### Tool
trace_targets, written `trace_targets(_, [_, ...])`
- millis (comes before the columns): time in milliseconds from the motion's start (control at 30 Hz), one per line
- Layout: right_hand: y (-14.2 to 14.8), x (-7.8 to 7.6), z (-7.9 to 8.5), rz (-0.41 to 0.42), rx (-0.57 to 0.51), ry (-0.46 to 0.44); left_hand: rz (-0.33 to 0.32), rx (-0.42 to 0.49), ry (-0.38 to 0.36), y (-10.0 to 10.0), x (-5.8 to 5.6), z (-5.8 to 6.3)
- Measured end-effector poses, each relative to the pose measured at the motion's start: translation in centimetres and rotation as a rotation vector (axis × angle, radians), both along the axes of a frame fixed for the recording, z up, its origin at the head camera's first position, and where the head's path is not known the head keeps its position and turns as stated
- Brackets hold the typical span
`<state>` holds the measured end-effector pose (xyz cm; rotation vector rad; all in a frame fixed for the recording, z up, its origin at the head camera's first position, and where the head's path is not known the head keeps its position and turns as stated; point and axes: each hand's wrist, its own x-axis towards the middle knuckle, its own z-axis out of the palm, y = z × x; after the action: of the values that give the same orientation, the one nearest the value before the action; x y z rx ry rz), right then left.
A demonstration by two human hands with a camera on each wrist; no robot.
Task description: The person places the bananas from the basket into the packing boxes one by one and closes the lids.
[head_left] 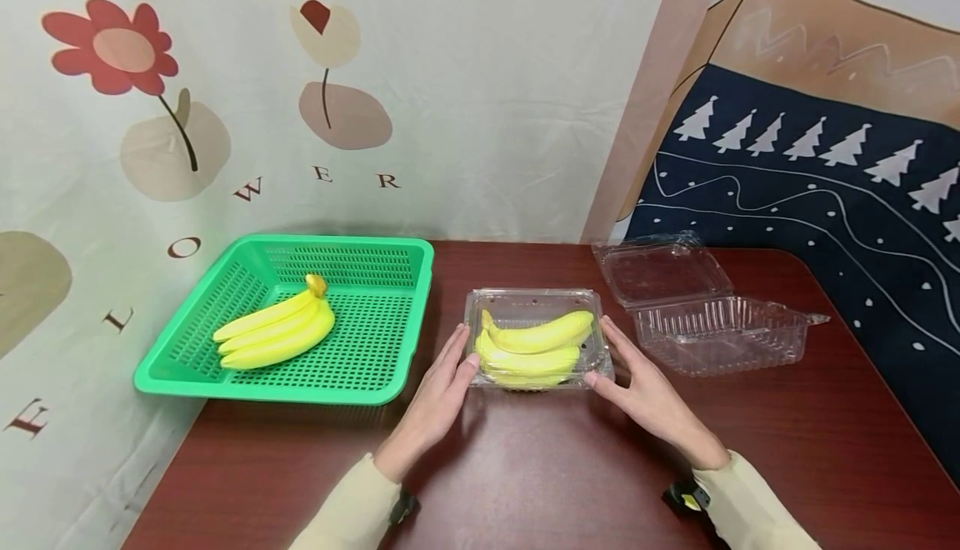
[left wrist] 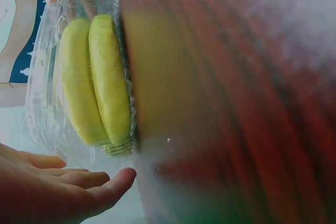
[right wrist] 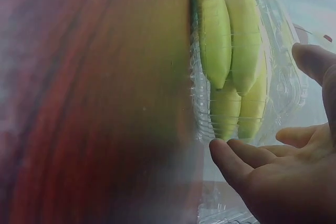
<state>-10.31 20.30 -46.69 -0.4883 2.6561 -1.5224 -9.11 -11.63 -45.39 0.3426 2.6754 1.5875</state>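
A clear plastic clamshell box [head_left: 534, 302], its lid down, sits on the table in the middle of the head view. Inside lie several yellow bananas [head_left: 542, 335]. Along the box's left side is my left hand [head_left: 433, 396], fingers extended and thumb near the front corner. My right hand [head_left: 651, 396] flanks the opposite side, thumb by the right front corner, fingers fairly straight. Both hands are at the box without curling round it; whether each fingertip touches the plastic is hard to tell. In the left wrist view, the left fingers [left wrist: 100, 187] lie beside the box end.
At left stands a green plastic basket [head_left: 408, 350] holding a bunch of bananas [head_left: 281, 329]. A second clear clamshell box [head_left: 720, 337] stands with its lid raised at right. Printed cloth [head_left: 487, 100] hangs behind the dark red wooden table [head_left: 540, 475].
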Motion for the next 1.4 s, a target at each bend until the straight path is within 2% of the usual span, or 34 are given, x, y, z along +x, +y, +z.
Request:
trace_targets(567, [-0.5,-1.6,0.2,0.022,0.004,0.016,0.029,0.035,-0.037,0.7,-1.4,0.3])
trace_targets(1100, [-0.9,-2.7,0.3,0.006,0.015,-0.029,0.057,0.038,-0.051,1.1,-2.8,0.0])
trace_targets(1400, [-1.0,-2.6,0.5,-0.004,0.024,-0.041,0.063,0.035,-0.032,1.2,-2.8,-0.1])
